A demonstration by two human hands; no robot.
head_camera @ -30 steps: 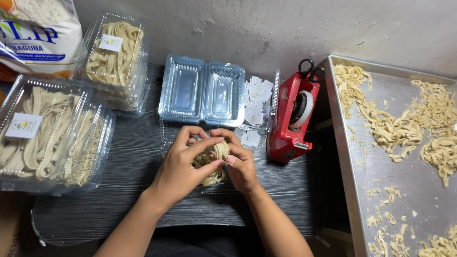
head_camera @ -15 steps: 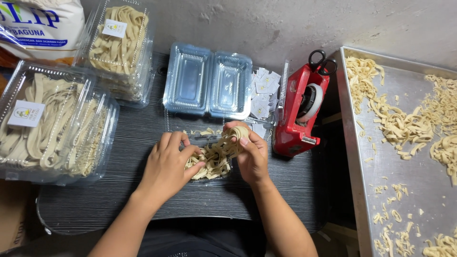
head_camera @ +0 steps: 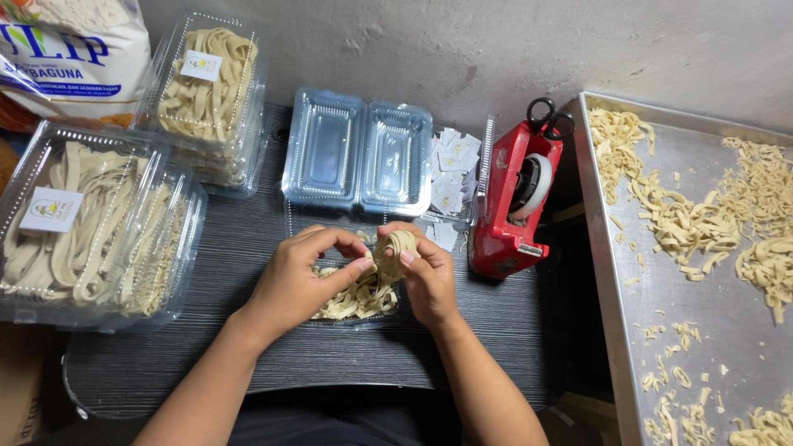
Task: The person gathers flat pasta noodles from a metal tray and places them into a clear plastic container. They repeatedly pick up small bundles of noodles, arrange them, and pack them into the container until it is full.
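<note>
1. Left hand [head_camera: 301, 277] lay curled over the near-left part of a clear plastic tray [head_camera: 347, 318] on the dark bench [head_camera: 231, 239]; its thumb and fingertips met the noodle coil [head_camera: 395, 248], so its grip was closed lightly on the coil's left side
2. Right hand [head_camera: 425, 277] had the coil from the right, fingers wrapped over its top and thumb under; grip closed on the coil
3. Noodle coil: pale flat strips wound into a small nest, held between both hands just above the tray, at bench centre
4. Loose flat noodles [head_camera: 355, 297] lay in the tray beneath the hands, partly hidden by the left hand
5. An open, hinged clear container [head_camera: 359, 157] sat behind the hands, lying flat with both halves up
6. A pile of small white paper labels [head_camera: 450, 169] lay between that container and a red tape dispenser [head_camera: 512, 206]; black-handled scissors [head_camera: 549, 116] rested on top of the dispenser
7. Two closed clear boxes filled with noodles stood at left: a large one [head_camera: 91, 223] near the bench edge, a smaller one [head_camera: 206, 91] behind it, each with a white label on the lid
8. A white printed sack [head_camera: 66, 49] sat in the far-left corner
9. A metal tray [head_camera: 661, 330] at right carried scattered noodle strips [head_camera: 686, 223] and crumbs
</note>
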